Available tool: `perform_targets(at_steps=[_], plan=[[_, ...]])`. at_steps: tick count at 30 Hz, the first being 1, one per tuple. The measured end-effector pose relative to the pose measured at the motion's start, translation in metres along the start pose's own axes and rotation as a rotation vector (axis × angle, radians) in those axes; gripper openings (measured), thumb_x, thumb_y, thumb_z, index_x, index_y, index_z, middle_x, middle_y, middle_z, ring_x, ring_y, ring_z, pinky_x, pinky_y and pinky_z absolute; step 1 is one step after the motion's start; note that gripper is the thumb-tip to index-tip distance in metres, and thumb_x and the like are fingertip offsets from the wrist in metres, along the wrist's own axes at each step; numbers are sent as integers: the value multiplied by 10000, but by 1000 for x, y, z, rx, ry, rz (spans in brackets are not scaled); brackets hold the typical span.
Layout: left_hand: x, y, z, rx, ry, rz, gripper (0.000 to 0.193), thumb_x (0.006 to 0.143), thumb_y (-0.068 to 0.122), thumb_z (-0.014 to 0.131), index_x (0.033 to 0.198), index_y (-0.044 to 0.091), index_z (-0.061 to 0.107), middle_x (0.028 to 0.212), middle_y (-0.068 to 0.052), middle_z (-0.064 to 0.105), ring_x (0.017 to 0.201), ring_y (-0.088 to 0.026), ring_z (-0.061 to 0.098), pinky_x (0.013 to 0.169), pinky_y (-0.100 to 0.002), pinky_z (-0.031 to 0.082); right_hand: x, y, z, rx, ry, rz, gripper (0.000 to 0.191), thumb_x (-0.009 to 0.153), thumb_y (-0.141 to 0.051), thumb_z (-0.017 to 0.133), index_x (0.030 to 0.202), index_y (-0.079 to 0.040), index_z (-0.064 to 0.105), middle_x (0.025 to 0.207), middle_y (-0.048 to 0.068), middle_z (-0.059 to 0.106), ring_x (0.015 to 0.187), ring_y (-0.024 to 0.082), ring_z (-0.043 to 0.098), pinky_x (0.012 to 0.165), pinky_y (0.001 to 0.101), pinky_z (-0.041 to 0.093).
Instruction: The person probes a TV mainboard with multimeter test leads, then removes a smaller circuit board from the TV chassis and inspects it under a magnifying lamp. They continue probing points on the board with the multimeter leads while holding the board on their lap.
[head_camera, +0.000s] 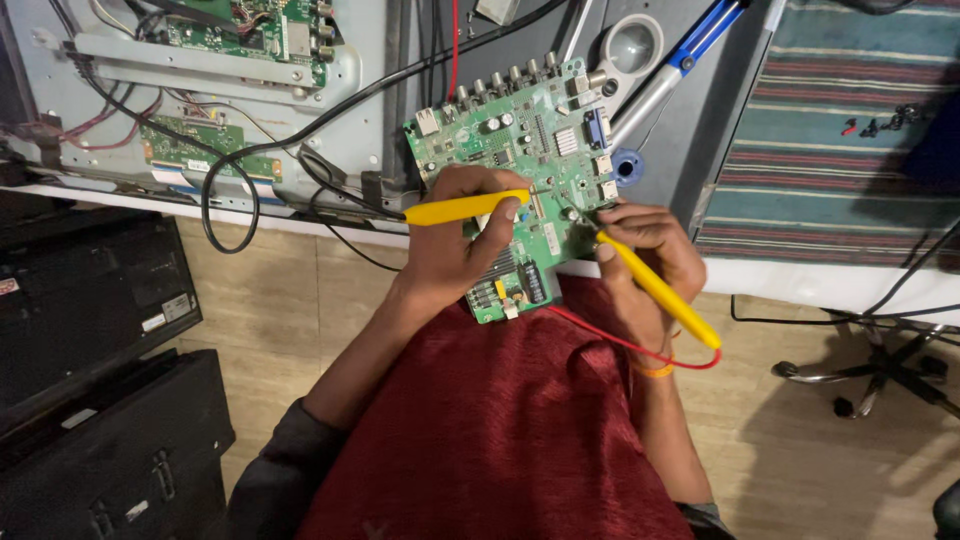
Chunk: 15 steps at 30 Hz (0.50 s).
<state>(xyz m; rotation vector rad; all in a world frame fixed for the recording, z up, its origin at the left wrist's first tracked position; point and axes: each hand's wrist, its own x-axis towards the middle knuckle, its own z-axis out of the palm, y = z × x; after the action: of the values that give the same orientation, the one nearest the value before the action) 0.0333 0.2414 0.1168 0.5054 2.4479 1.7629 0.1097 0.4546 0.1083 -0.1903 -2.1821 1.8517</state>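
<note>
Now | left hand (455, 245) grips probe (465, 208) | right hand (645, 250) grips probe (660, 290) | circuit board (520, 140) beneath

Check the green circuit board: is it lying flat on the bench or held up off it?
Held up: the green circuit board rests tilted over the lap, gripped by the left hand, overhanging the bench edge.

Dark grey rolled sleeves, orange thread band (657, 371) on right wrist

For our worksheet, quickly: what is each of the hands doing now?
Left hand: closed on a yellow plastic probe.
Right hand: closed on a second yellow plastic probe.
</note>
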Motion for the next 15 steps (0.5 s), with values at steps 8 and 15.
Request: perform_targets(at_steps=[8,15], plan=[[6,0,0,-125,1,-8,167,1034,85,674,1167,31,590,1084,-68,731,952,-147,689,879,-293,546,12,1,-17,88,-56,115,130,997,-23,756,1002,59,655,980,146,719,914,182,690,928,313,574],[7,2,-1,-113,0,-34,149,1023,59,683,1152,34,612,1039,-65,732,937,-151,699,859,-299,553,16,-5,-21,85,-118,123,116,984,-12,762,1019,68,685,978,149,721,917,179,692,895,295,571]])
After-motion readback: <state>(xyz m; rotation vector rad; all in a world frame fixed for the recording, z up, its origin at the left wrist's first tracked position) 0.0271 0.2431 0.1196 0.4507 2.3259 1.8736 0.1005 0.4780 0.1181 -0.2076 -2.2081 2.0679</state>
